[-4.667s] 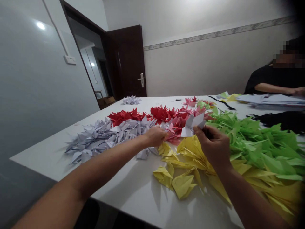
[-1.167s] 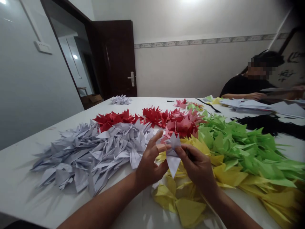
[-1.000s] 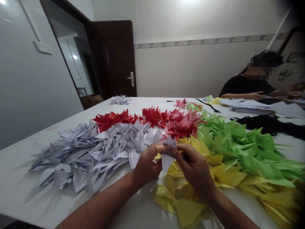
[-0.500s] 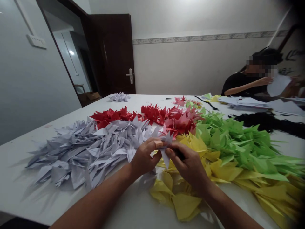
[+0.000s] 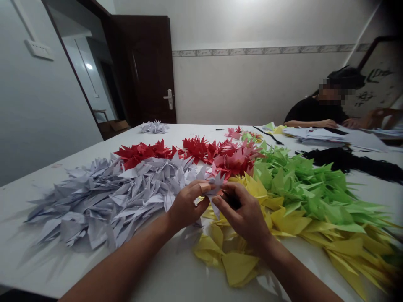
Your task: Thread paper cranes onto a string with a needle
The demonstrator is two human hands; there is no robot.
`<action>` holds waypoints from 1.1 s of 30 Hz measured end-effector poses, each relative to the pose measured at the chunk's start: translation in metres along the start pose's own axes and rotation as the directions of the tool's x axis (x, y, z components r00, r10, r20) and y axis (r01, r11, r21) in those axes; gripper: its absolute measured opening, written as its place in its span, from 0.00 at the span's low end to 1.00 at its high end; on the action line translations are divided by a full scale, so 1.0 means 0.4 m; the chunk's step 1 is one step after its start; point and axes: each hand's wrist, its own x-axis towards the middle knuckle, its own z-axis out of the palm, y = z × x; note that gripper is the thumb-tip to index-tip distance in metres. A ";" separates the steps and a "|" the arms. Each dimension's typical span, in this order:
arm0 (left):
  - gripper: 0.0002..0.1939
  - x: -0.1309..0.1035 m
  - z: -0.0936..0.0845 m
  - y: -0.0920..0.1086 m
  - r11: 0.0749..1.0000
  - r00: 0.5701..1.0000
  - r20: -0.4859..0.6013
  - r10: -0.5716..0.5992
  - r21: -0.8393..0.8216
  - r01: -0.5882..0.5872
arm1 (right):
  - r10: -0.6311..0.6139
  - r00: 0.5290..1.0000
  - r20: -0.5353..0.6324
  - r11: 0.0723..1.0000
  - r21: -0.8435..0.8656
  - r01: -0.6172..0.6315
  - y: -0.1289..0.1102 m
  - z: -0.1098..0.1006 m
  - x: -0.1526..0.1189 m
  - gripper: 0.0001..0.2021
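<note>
Between my two hands is a small white folded paper piece (image 5: 216, 183) with pointed ends, possibly a paper crane. My left hand (image 5: 188, 203) pinches it from the left; a tan band wraps one of its fingers. From the right, my right hand (image 5: 247, 209) grips it with thumb and forefinger. A wide heap of white folded papers (image 5: 103, 205) lies to the left of my hands. Yellow folded papers (image 5: 239, 266) lie below and right of them. Red and pink folded papers (image 5: 233, 157) sit just beyond, with green ones (image 5: 302, 184) at the right.
A white table (image 5: 47, 268) carries everything. Black cords (image 5: 352, 163) and stacked white sheets (image 5: 317, 136) lie at the right, where a person in black (image 5: 315, 111) sits. A small white paper cluster (image 5: 155, 127) is at the far left, near a dark door (image 5: 147, 71).
My hands stay on the white paper piece with slight finger shifts. The view has turned a little. The person at the right has lowered a white sheet to the table.
</note>
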 end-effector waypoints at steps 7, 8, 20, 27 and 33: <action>0.21 -0.002 0.001 -0.007 1.000 1.000 -0.003 0.014 0.002 -0.014 | -0.026 1.000 0.017 0.997 -0.067 0.027 0.002 0.002 0.001 0.09; 0.21 -0.002 0.000 -0.008 1.000 1.000 -0.006 0.006 -0.001 -0.006 | -0.024 1.000 0.019 0.996 -0.080 0.025 0.004 0.002 0.002 0.09; 0.22 -0.004 0.000 -0.010 1.000 0.999 0.054 -0.003 -0.024 0.004 | 0.008 0.997 0.073 0.996 -0.084 -0.002 0.034 0.001 -0.001 0.09; 0.17 0.000 0.007 -0.001 0.939 0.956 0.016 -0.294 -0.181 0.292 | 0.020 1.000 0.020 0.998 -0.066 -0.019 0.038 -0.002 -0.002 0.11; 0.13 0.019 0.020 0.000 0.526 0.729 0.057 -0.683 -0.654 0.544 | 0.011 1.000 0.026 1.000 -0.023 -0.010 0.025 -0.003 -0.007 0.12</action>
